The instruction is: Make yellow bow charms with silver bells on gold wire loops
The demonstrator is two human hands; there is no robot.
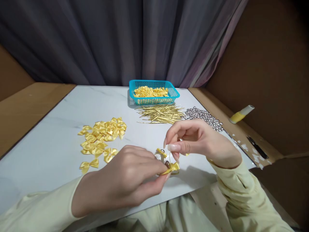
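My left hand (pixel 130 174) is closed, its thumb and forefinger pinching a yellow satin bow (pixel 174 167) just above the table. A small round silver bell (pixel 167 164) sits against that bow by my fingertips. From the bow a thin gold twist tie (pixel 169 157) curves up to my right hand (pixel 195 138), whose thumb and fingers are pinched together around its end. Right behind the held bow, another yellow bow with a bell (pixel 162 152) lies on the table. Part of the held bow is hidden by my left fingers.
Loose yellow bows (pixel 103 131) lie in a pile at left. Farther back are a heap of gold twist ties (pixel 160 113), many silver bells (pixel 205 117) and a blue basket (pixel 174 94) of yellow bows. At right are a yellow-and-clear tube (pixel 241 114) and a black pen-like object (pixel 257 147).
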